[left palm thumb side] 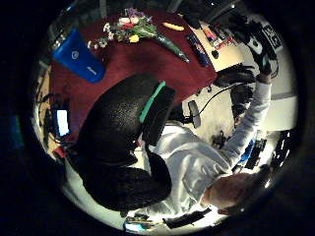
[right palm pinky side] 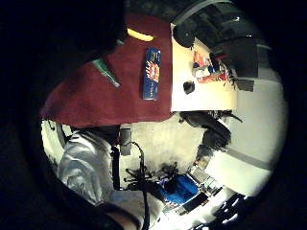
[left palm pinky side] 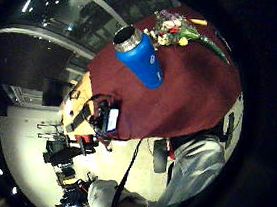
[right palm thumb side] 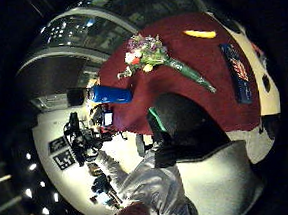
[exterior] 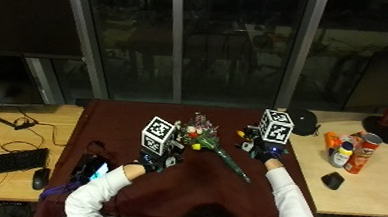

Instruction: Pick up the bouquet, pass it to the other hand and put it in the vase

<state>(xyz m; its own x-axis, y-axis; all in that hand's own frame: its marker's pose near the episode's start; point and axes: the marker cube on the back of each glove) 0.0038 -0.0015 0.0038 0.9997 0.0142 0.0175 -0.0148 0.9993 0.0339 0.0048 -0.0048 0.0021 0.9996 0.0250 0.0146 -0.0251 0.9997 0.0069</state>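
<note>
Two gloved hands hover over the maroon cloth (exterior: pixel 113 119) on my tabletop (exterior: pixel 40 114), neither holding anything that I can see. The bouquet (exterior: pixel 209 139) lies flat on the cloth between them, blossoms toward the far edge, its green wrapped stem angled toward the near right. My left hand (exterior: pixel 153 159) sits just left of the flowers; I cannot tell how far its grip is open. The same goes for my right hand (exterior: pixel 264 151), off to the bouquet's right. A blue vase (left palm pinky side: pixel 139 57) stands upright on the cloth, apart from the bouquet toward the left edge.
</note>
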